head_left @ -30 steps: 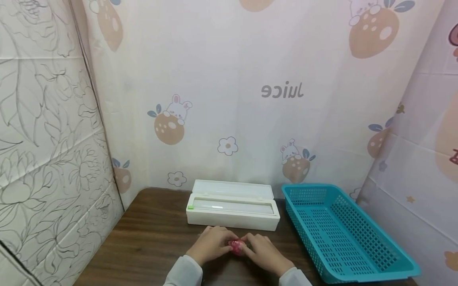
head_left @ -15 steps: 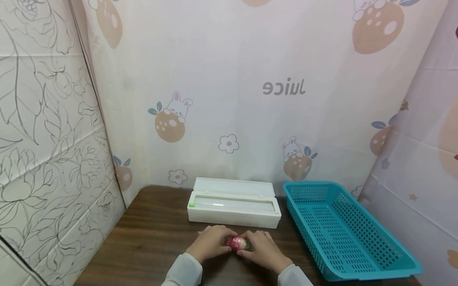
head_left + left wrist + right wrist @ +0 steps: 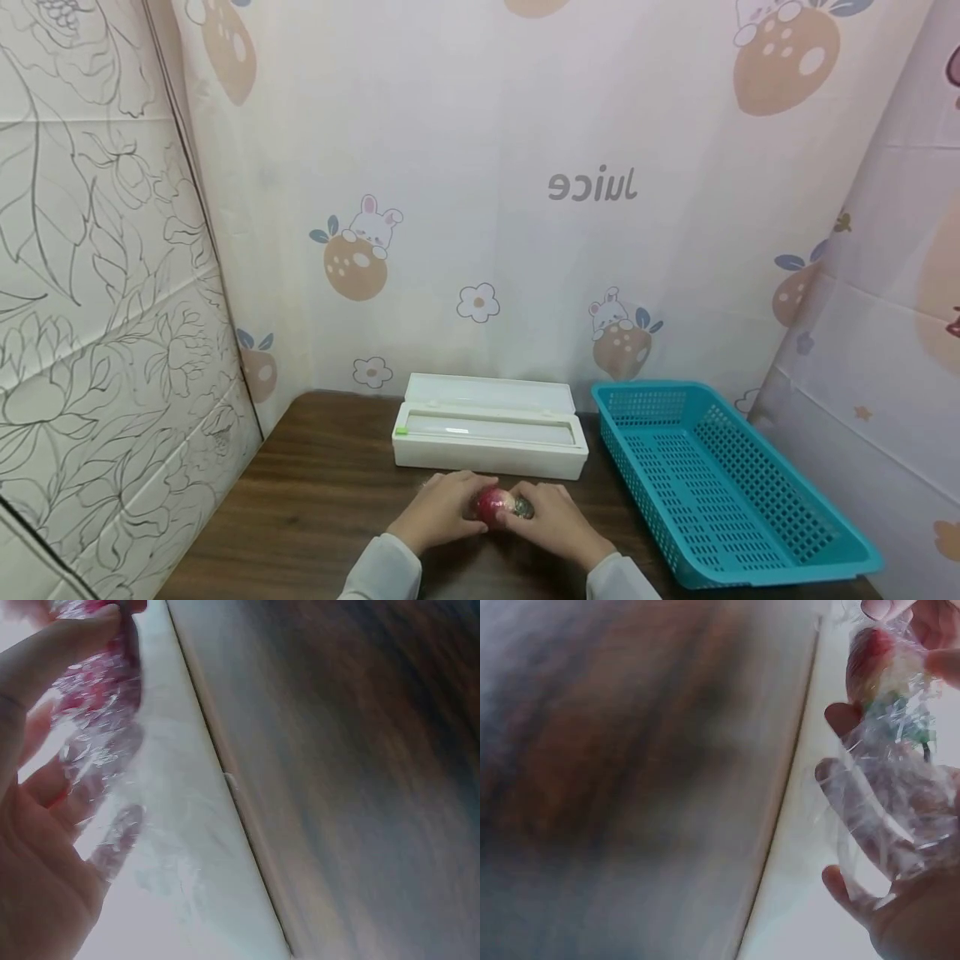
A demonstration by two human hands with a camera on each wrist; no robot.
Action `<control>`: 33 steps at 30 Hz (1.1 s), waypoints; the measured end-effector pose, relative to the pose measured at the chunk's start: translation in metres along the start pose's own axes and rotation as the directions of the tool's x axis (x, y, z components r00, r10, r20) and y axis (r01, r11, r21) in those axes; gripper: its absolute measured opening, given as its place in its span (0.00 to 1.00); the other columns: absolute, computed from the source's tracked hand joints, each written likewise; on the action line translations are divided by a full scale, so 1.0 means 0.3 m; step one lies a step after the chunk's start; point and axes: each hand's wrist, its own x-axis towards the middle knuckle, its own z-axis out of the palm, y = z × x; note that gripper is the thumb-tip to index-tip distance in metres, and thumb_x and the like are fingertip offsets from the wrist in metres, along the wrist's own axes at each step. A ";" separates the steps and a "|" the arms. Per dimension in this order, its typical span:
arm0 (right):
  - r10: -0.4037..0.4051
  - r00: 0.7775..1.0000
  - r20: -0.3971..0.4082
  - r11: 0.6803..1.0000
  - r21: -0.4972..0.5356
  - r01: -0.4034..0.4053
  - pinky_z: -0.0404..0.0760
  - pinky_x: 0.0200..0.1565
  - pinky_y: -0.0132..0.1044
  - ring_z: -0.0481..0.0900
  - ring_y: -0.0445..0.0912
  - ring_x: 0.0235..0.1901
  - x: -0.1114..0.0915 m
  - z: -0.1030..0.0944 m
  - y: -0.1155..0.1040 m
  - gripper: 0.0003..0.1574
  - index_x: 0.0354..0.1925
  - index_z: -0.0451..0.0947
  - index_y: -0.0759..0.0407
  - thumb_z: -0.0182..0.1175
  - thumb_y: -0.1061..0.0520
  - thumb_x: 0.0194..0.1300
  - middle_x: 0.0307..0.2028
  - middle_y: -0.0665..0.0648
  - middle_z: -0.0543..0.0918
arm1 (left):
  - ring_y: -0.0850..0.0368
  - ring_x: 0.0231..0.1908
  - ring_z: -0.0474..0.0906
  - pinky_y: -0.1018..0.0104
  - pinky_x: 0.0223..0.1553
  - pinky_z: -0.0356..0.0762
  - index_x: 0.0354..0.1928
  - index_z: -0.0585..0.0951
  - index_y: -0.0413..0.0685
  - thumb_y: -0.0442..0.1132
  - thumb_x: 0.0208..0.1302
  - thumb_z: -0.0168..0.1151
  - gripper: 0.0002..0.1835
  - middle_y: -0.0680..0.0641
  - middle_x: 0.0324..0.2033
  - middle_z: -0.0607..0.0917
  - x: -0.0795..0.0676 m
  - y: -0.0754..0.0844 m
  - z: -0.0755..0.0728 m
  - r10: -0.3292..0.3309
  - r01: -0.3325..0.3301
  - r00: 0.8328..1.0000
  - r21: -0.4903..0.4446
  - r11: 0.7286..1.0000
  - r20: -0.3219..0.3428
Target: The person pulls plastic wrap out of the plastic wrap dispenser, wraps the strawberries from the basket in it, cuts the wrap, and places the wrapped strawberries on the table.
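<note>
A red strawberry (image 3: 492,505), paler toward its green leafy end, is held between both hands in the head view. Clear crinkled plastic wrap (image 3: 900,802) covers it and trails loosely across the right palm. The left hand (image 3: 444,510) grips the red end, thumb in front and fingers behind; in the left wrist view bunched plastic wrap (image 3: 101,761) lies along its fingers. The right hand (image 3: 553,521) pinches the leafy end, with thumb and fingers around the film. Just behind the hands stands a white cling film dispenser (image 3: 491,454), its lid raised.
A teal perforated basket (image 3: 780,577) stands on the right of the dark wooden table (image 3: 300,500). Patterned cloth walls (image 3: 480,233) rise behind the table and at both sides. The dispenser has a small green slider (image 3: 402,431) at its left end.
The strawberry has turned between the fingers, so more of its red side and its green leafy end now show. Both hands stay in nearly the same place.
</note>
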 end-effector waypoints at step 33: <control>-0.098 0.995 -0.026 0.995 0.030 0.098 0.78 0.56 0.56 0.79 0.44 0.52 0.030 -0.198 -0.081 0.31 0.55 0.82 0.44 0.51 0.27 0.70 0.50 0.44 0.84 | 0.63 0.50 0.77 0.68 0.54 0.78 0.64 0.78 0.53 0.52 0.57 0.74 0.33 0.54 0.51 0.83 0.011 0.036 -0.173 0.125 -0.150 0.970 -0.107 0.983 -0.207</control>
